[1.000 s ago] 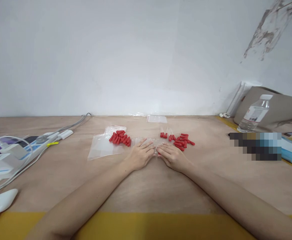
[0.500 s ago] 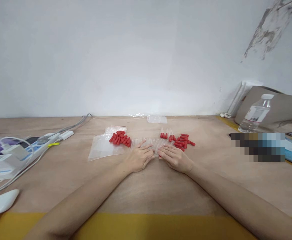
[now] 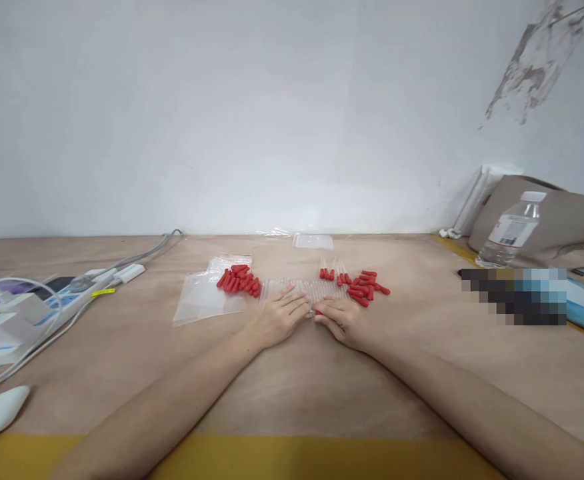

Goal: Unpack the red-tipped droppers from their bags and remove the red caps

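Note:
Over a row of clear glass dropper tubes (image 3: 325,288), my two hands meet fingertip to fingertip. My left hand (image 3: 283,316) is closed, with its fingertips at a clear glass tube (image 3: 312,313) that glints between the hands. Closed as well, my right hand (image 3: 345,321) has a red rubber bulb (image 3: 318,311) at its fingertips, mostly hidden by the fingers. Whether tube and bulb are joined I cannot tell. Behind the right hand lie several droppers (image 3: 341,273) with red bulbs fitted. Loose red bulbs (image 3: 369,287) are scattered to their right.
Another pile of red bulbs (image 3: 239,280) rests on clear plastic bags (image 3: 199,301) at left. A power strip (image 3: 79,297) with cables is farther left. On the right stand a water bottle (image 3: 512,230) and a grey bag (image 3: 567,213). A white wall backs the table.
My right hand's fingers have drawn in and curled at the tips. Both hands stay close together over the tubes. The view has shifted slightly.

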{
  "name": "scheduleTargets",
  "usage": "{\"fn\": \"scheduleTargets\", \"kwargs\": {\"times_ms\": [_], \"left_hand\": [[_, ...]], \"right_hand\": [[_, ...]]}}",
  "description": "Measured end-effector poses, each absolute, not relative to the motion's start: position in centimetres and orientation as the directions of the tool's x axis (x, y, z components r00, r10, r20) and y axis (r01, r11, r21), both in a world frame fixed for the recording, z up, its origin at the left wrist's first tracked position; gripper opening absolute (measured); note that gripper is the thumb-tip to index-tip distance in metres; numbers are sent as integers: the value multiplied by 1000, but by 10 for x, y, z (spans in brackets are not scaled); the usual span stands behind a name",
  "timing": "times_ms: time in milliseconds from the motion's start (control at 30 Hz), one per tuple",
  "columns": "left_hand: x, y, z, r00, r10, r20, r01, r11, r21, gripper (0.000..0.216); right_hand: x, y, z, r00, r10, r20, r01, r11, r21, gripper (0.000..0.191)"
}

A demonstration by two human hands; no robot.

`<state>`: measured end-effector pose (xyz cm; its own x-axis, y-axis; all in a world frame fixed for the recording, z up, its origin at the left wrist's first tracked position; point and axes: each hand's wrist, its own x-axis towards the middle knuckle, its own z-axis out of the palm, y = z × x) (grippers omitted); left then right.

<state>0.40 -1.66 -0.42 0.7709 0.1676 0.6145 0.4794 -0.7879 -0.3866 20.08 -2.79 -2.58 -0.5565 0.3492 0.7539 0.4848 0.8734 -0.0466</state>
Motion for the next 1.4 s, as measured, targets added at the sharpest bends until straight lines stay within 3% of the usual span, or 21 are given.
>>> {"fn": "scheduleTargets", "kwargs": {"times_ms": [133, 200, 300, 467, 600, 733, 900, 1100, 1233, 1400], "left_hand": [[-5, -14, -3, 763, 178, 621, 463, -821, -334, 20], [-15, -10, 0, 720, 236, 653, 524, -802, -287, 21], [-26, -5, 4, 612, 370, 698, 662, -723, -197, 22], [-14, -7, 9, 512, 606, 609, 801, -593, -82, 28], [2, -3, 10, 484, 731, 482, 844, -534, -37, 39], [16, 7, 8, 508, 718, 476, 828, -559, -41, 37], [33, 7, 9, 554, 661, 506, 788, -612, -65, 20], [38, -2, 3, 606, 632, 483, 727, -686, -15, 15], [32, -12, 3, 621, 578, 530, 681, -732, 1, 23], [11, -22, 10, 667, 517, 536, 654, -751, -90, 38]], "right_hand": [[212, -25, -25, -585, 251, 772, 498, 862, 97, 20], [225, -22, -23, -518, 271, 811, 562, 823, 84, 20], [244, -16, -15, -336, 402, 852, 707, 705, -54, 21], [262, -1, -2, -92, 633, 769, 835, 470, -287, 26], [287, 19, 2, 176, 779, 602, 811, 232, -538, 29], [314, 33, 4, 337, 844, 418, 729, 47, -682, 26], [321, 39, 2, 243, 911, 334, 750, 43, -660, 19], [314, 41, -1, 207, 909, 361, 792, 61, -608, 24], [312, 41, -2, 168, 912, 374, 819, 83, -568, 22], [304, 33, 5, 179, 907, 382, 847, 56, -529, 25]]}}
